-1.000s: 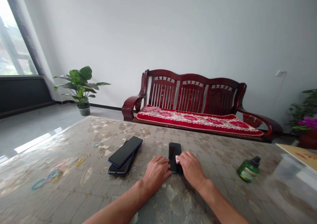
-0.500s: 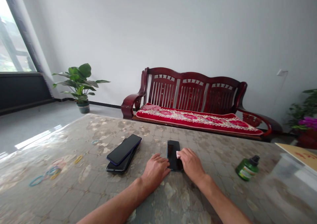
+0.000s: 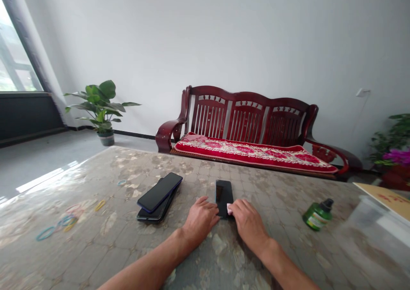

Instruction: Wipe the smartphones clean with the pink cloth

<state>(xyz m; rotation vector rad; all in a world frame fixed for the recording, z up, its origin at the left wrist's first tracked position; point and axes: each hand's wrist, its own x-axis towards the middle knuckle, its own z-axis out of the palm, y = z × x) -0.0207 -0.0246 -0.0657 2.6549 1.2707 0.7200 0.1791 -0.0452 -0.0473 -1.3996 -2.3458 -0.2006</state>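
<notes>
A black phone (image 3: 223,191) lies flat on the patterned table (image 3: 128,238), screen up. My left hand (image 3: 200,221) rests on the table with its fingertips against the phone's near left edge. My right hand (image 3: 248,224) pinches a small white pad (image 3: 229,206) and presses it on the phone's near end. Two more dark phones (image 3: 159,195) lie stacked, one on the other, to the left of my left hand.
A green bottle with a black cap (image 3: 317,215) lies on the table at the right. Coloured rubber bands (image 3: 64,221) are scattered at the left. A clear box (image 3: 381,221) sits at the far right edge. A red wooden bench (image 3: 250,134) and potted plants (image 3: 101,108) stand beyond.
My right hand has slid the white pad back along the phone toward its near end. The camera has tilted down slightly. My left hand stays at the phone's edge.
</notes>
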